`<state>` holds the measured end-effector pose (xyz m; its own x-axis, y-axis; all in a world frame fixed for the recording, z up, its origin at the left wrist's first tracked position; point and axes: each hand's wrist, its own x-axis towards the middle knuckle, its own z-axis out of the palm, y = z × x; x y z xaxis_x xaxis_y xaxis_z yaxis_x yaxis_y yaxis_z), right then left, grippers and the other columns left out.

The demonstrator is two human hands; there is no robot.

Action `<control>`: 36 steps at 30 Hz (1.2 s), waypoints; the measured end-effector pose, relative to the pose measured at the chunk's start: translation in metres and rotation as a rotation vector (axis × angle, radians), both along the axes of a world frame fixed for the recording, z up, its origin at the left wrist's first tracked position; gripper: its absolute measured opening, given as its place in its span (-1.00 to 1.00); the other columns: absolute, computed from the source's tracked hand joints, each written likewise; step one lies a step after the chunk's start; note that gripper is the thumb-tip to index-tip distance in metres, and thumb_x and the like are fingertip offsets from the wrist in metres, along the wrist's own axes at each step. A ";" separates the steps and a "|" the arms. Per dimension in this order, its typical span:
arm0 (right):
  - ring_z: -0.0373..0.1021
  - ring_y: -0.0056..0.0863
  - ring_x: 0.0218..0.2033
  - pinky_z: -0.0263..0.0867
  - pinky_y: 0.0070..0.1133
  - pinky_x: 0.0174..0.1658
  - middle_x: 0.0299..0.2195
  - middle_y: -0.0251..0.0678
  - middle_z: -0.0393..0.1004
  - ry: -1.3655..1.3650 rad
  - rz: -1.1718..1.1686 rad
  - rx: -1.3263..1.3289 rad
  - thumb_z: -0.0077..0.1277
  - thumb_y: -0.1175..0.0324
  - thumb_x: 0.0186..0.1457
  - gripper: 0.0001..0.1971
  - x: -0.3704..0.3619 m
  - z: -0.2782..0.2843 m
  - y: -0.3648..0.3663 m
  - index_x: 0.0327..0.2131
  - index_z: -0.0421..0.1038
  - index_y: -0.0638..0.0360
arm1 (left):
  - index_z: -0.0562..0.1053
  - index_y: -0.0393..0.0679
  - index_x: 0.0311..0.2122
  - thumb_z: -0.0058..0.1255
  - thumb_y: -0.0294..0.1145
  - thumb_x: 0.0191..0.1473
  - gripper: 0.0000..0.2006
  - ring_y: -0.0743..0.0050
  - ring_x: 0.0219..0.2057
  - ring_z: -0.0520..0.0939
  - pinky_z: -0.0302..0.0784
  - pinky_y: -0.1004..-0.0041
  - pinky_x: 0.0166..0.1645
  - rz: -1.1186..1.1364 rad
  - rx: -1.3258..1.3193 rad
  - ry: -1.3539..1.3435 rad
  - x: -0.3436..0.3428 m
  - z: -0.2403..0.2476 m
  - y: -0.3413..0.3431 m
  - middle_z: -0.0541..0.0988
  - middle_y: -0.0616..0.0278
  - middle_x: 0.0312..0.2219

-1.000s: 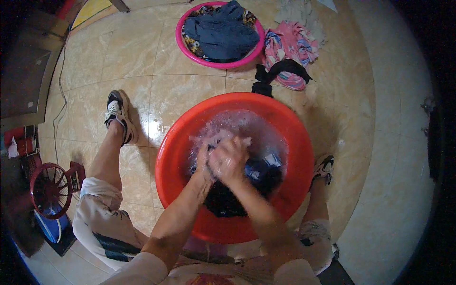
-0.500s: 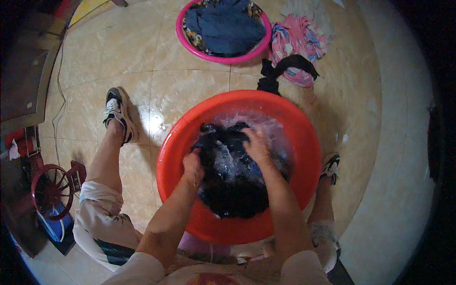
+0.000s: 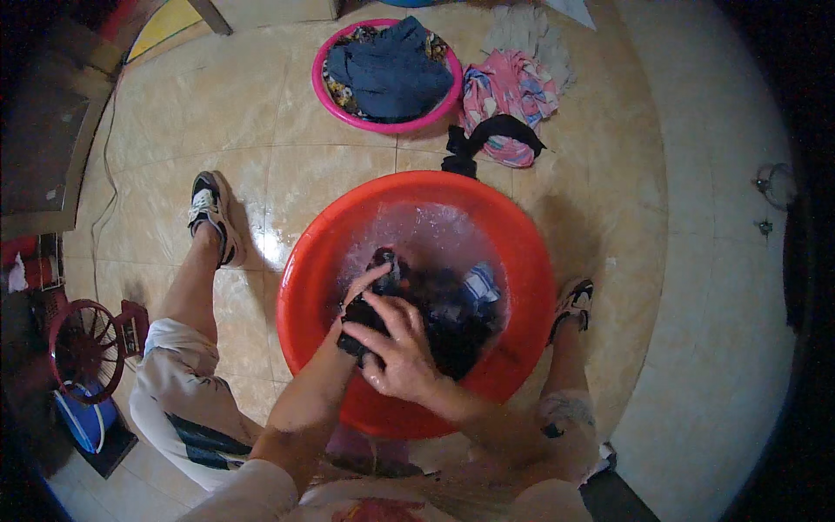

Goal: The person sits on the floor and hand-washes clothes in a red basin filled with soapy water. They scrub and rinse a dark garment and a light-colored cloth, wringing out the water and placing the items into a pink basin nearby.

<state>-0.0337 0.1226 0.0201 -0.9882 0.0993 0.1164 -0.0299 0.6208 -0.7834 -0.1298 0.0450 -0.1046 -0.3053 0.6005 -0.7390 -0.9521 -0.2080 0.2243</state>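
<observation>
A large orange-red basin (image 3: pixel 300 344) stands between my legs, holding soapy water and wet dark clothes (image 3: pixel 448 331). Toward its left side, a bunched black garment (image 3: pixel 355 324) is lifted between my hands. My left hand (image 3: pixel 365 283) is around the far side of that bunch, partly covered by the cloth. From the near right, my right hand (image 3: pixel 398 348) has its bent fingers over the same cloth. A patch of blue-and-white cloth (image 3: pixel 481 284) shows at the right of the water. How the garment lies underneath my hands is hidden.
A pink basin (image 3: pixel 318 91) with a dark blue garment (image 3: pixel 387 70) stands beyond. To its right, pink patterned cloth (image 3: pixel 513 91) and a black strip of cloth (image 3: pixel 509 127) lie on the tiled floor. A dark red wheel-shaped object (image 3: pixel 85 351) is at the left.
My right hand has moved left and nearer, joining my left hand at the black cloth, which is now bunched between them. The blue-and-white cloth now shows more. The view has shifted slightly.
</observation>
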 end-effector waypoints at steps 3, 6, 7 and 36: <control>0.12 -0.18 -0.01 0.11 -0.17 -0.12 -0.01 -0.32 0.27 0.117 -0.025 0.155 0.09 0.18 -0.20 -0.67 0.002 -0.022 -0.016 -0.23 0.48 -0.20 | 0.38 -0.20 -0.11 -0.07 -0.19 0.12 -0.68 0.38 -0.31 0.50 0.46 0.46 -0.18 0.205 0.123 -0.099 -0.003 0.058 0.028 0.51 0.18 -0.33; 0.21 -0.25 -0.16 0.14 -0.22 -0.21 -0.24 -0.41 0.34 0.216 -0.129 0.243 0.13 0.12 -0.24 -0.83 -0.017 -0.041 -0.015 -0.48 0.48 -0.18 | 0.39 -0.20 -0.13 -0.12 -0.14 0.14 -0.66 0.36 -0.26 0.49 0.44 0.47 -0.17 0.249 0.293 -0.017 -0.009 0.026 0.022 0.51 0.18 -0.30; 0.25 -0.23 -0.27 0.15 -0.21 -0.27 -0.31 -0.39 0.35 0.211 -0.164 0.231 0.13 0.13 -0.25 -0.84 -0.027 -0.054 -0.004 -0.59 0.42 -0.11 | 0.40 -0.18 -0.12 -0.20 -0.11 0.15 -0.64 0.32 -0.23 0.50 0.44 0.40 -0.13 0.277 0.298 0.058 -0.004 0.037 0.028 0.51 0.16 -0.26; 0.25 -0.04 -0.11 0.27 -0.33 -0.09 -0.12 -0.05 0.24 -0.209 0.188 -0.168 0.19 0.33 -0.26 -0.74 0.006 -0.015 0.021 -0.42 0.39 0.15 | 0.32 -0.04 0.01 -0.23 0.15 0.11 -0.47 0.16 -0.16 0.48 0.42 0.16 -0.03 0.119 0.246 -0.139 -0.020 0.018 0.007 0.45 0.09 -0.14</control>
